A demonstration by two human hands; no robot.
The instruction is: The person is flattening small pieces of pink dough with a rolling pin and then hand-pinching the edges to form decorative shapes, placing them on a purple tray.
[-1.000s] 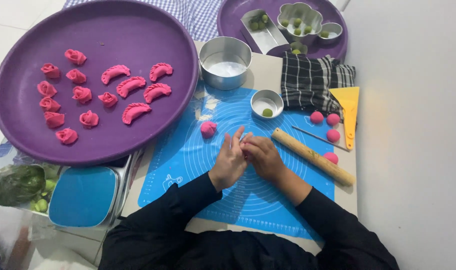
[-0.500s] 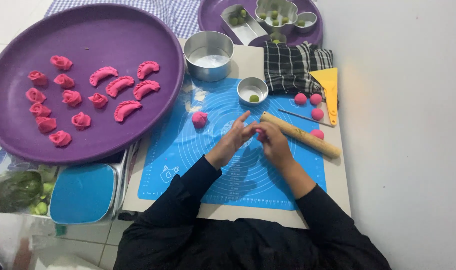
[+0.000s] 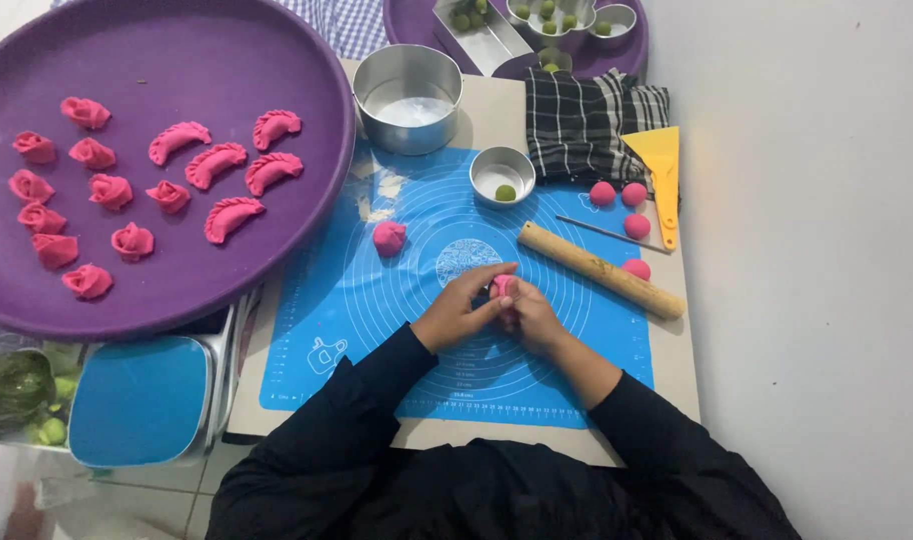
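Both of my hands meet over the middle of the blue silicone mat (image 3: 377, 330). My left hand (image 3: 459, 312) and my right hand (image 3: 530, 314) pinch a small piece of pink dough (image 3: 500, 286) between their fingertips; most of it is hidden by the fingers. A finished pink dough shape (image 3: 389, 238) lies on the mat to the upper left of my hands. A wooden rolling pin (image 3: 599, 270) lies slanted just to the right of them.
A large purple tray (image 3: 177, 40) at left holds several pink dumplings and rosettes. A metal flour bowl (image 3: 408, 98), a small bowl (image 3: 503, 176) with a green ball, a checked cloth (image 3: 587, 122), a yellow scraper (image 3: 661, 175), pink dough balls (image 3: 619, 195), and a blue-lidded box (image 3: 142, 398) surround the mat.
The view has shifted, and my hands sit a little lower on the mat. They keep working the same pink dough piece between the fingertips.
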